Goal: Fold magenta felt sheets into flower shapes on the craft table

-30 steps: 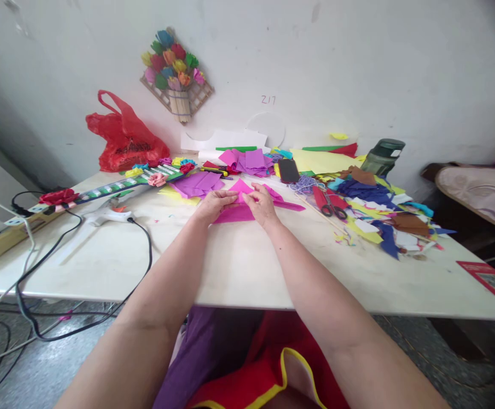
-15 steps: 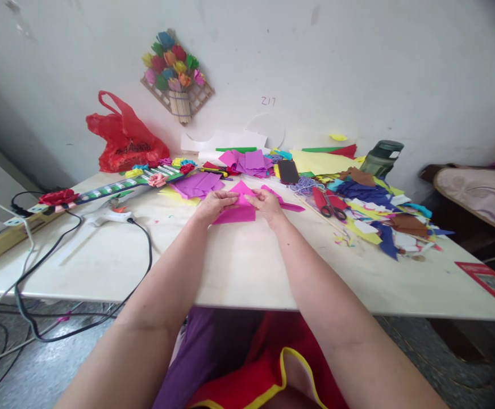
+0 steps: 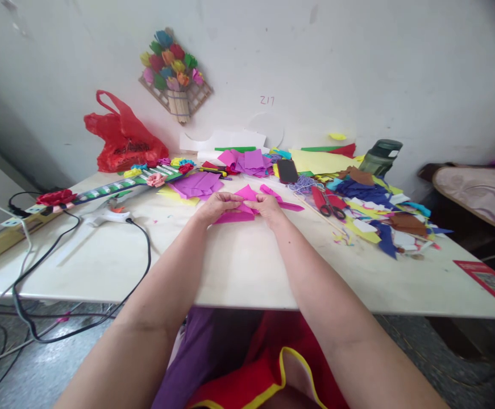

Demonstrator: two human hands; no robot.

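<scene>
Both hands meet over the middle of the table, pinching a piece of bright pink paper (image 3: pixel 246 193). My left hand (image 3: pixel 218 208) grips its left side with thumb and fingers pressed together. On the other side my right hand (image 3: pixel 267 208) closes on the same piece, the fingertips of both hands nearly touching. More pink paper (image 3: pixel 234 217) lies flat on the table beneath the hands. Beyond my right hand are further pink strips (image 3: pixel 287 203). Purple paper sheets (image 3: pixel 196 184) lie to the left of the hands. The fingers partly hide the held paper.
A white glue gun (image 3: pixel 102 217) with a black cord rests at left, near a flower-trimmed green strip (image 3: pixel 119 187). Scissors (image 3: pixel 331 209), a phone (image 3: pixel 287 171) and a heap of paper scraps (image 3: pixel 370 199) lie right. A dark green bottle (image 3: pixel 381 157) and a red bag (image 3: pixel 125 139) stand behind.
The fingers have drawn closer together over the pink paper, and less of the held piece shows between them. The other things on the table stay in place.
</scene>
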